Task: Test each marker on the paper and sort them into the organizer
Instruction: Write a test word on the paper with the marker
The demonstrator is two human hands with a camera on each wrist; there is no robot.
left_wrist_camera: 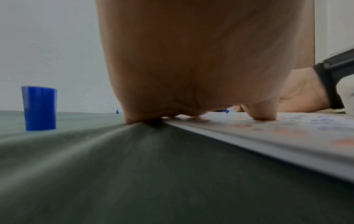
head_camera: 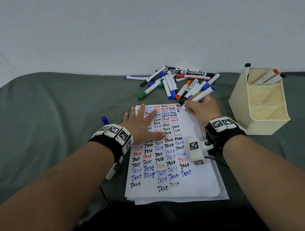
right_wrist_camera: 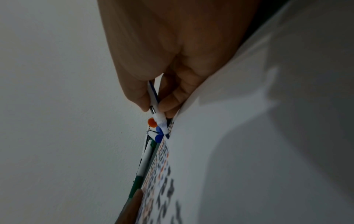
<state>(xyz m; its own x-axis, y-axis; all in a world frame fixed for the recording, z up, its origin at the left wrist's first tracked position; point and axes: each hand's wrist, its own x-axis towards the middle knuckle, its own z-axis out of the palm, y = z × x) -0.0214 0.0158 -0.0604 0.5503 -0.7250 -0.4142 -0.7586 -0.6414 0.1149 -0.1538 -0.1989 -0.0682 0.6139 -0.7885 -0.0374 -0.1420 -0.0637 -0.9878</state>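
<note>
My right hand (head_camera: pixel 198 108) grips an uncapped blue marker (head_camera: pixel 202 95) like a pen, its tip (right_wrist_camera: pixel 166 135) touching the top right corner of the paper (head_camera: pixel 200 183). The sheet is covered with rows of the word "Test" in black, blue and red. My left hand (head_camera: pixel 141 123) lies flat with spread fingers on the paper's upper left part. A blue cap (head_camera: pixel 104 120) stands upright on the cloth left of that hand, also in the left wrist view (left_wrist_camera: pixel 39 108). A cream organizer (head_camera: pixel 263 107) stands at the right with a few markers (head_camera: pixel 269 76) in its rear compartment.
A heap of capped markers (head_camera: pixel 174 83) in blue, green, orange, black and red lies beyond the paper, against the pale wall. A grey-green cloth (head_camera: pixel 52 119) covers the surface. More sheets lie stacked under the top paper.
</note>
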